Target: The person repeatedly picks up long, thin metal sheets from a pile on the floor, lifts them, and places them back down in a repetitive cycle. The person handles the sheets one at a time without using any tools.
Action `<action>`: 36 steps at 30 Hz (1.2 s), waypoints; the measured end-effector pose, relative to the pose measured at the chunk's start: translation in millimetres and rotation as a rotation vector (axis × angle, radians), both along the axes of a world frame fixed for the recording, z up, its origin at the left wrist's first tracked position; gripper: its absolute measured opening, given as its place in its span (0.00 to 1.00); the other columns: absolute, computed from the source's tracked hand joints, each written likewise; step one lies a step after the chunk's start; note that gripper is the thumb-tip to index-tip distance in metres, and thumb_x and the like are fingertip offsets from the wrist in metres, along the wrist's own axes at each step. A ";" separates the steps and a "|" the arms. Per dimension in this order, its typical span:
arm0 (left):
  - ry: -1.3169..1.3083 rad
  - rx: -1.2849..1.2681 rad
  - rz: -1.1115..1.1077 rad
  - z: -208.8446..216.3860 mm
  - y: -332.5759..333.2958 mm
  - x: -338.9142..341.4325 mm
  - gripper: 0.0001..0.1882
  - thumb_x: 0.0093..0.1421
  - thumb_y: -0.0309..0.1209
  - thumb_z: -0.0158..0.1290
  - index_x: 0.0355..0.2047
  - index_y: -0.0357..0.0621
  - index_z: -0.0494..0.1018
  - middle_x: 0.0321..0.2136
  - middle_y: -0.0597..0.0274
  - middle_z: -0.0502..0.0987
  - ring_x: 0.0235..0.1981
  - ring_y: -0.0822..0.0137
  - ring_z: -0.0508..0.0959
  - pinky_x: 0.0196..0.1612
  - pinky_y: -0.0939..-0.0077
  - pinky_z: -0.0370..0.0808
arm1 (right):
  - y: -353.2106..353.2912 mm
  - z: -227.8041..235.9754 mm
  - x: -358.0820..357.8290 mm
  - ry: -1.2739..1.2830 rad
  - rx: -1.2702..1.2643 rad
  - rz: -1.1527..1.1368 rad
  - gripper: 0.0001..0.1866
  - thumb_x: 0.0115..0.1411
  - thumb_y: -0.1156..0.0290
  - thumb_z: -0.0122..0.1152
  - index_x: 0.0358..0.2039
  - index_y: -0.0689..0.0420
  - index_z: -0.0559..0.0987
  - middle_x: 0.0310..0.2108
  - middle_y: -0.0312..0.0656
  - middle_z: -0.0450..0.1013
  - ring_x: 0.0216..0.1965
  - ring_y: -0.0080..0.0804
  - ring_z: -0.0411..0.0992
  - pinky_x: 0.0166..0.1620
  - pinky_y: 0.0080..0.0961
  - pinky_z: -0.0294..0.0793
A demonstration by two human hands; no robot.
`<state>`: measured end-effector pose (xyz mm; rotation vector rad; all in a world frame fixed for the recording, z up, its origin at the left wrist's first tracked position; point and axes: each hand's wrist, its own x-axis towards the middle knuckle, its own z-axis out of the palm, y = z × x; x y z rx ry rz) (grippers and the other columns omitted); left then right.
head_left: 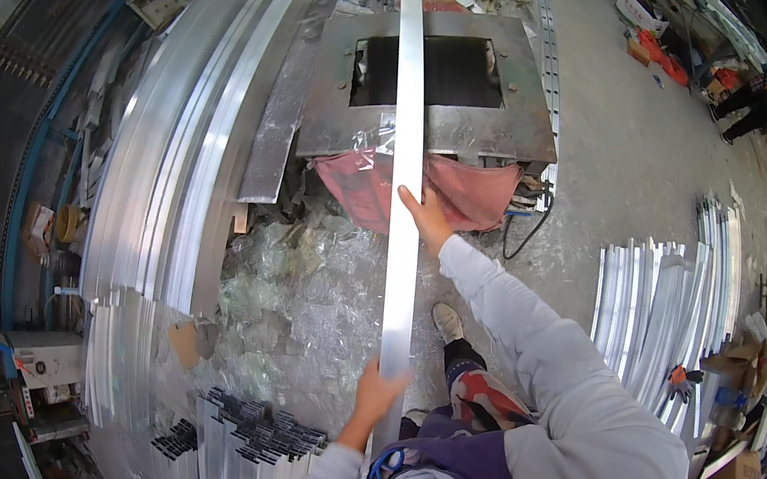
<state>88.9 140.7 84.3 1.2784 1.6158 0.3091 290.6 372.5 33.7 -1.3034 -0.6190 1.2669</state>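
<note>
A long, flat, silvery aluminium profile point(403, 237) runs from beside my body up and away over a metal table. My right hand point(430, 221) is closed on its right edge, thumb lying toward the top face. Nearer to me, my left hand point(377, 396) grips the left side of the same profile, its fingertips slightly blurred. Under the far part of the profile is the grey metal table point(486, 130) with a dark rectangular opening point(463, 71). Red cloth point(471, 192) hangs from the table's near edge.
Long aluminium profiles point(185, 170) are stacked at the left, with dark-ended bundles point(263, 431) near my left arm. More profiles point(659, 288) stand at the right. Crumpled clear film point(281, 284) covers the floor before me. A person point(750, 100) is partly visible at far right.
</note>
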 end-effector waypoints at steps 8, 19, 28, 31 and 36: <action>0.000 0.322 -0.162 -17.3 299.0 116.0 0.34 0.53 0.59 0.56 0.44 0.39 0.78 0.41 0.43 0.80 0.44 0.47 0.79 0.46 0.60 0.74 | -38.5 -22.8 43.8 -0.111 -0.121 0.149 0.25 0.68 0.54 0.52 0.54 0.61 0.66 0.38 0.40 0.71 0.34 0.25 0.71 0.35 0.24 0.73; 0.021 0.339 -0.179 -18.1 287.8 113.9 0.36 0.54 0.59 0.56 0.46 0.35 0.76 0.41 0.41 0.80 0.43 0.48 0.80 0.44 0.62 0.74 | -46.5 -16.3 42.8 -0.134 -0.166 0.068 0.26 0.67 0.50 0.51 0.53 0.59 0.68 0.44 0.41 0.72 0.40 0.28 0.73 0.39 0.25 0.74; 0.301 0.464 -0.020 -64.0 74.9 15.5 0.35 0.45 0.46 0.67 0.45 0.32 0.70 0.35 0.39 0.77 0.41 0.41 0.77 0.44 0.53 0.73 | -117.5 -35.2 -83.4 -0.250 0.064 0.033 0.40 0.51 0.64 0.74 0.56 0.65 0.60 0.45 0.49 0.71 0.45 0.36 0.71 0.50 0.31 0.71; 0.440 0.530 -0.015 -67.0 7.9 -3.1 0.39 0.44 0.41 0.68 0.51 0.31 0.65 0.39 0.40 0.73 0.44 0.41 0.73 0.46 0.52 0.71 | -180.2 -52.2 -127.6 -0.206 -0.016 -0.025 0.40 0.48 0.67 0.75 0.55 0.65 0.60 0.45 0.48 0.70 0.45 0.36 0.71 0.48 0.30 0.72; 0.352 0.494 -0.160 -38.4 -42.0 -26.9 0.45 0.46 0.39 0.67 0.59 0.32 0.58 0.45 0.41 0.68 0.48 0.46 0.71 0.48 0.56 0.71 | -218.2 -44.9 -124.7 0.104 -0.224 0.062 0.36 0.51 0.70 0.73 0.55 0.62 0.61 0.44 0.44 0.70 0.43 0.32 0.71 0.47 0.30 0.73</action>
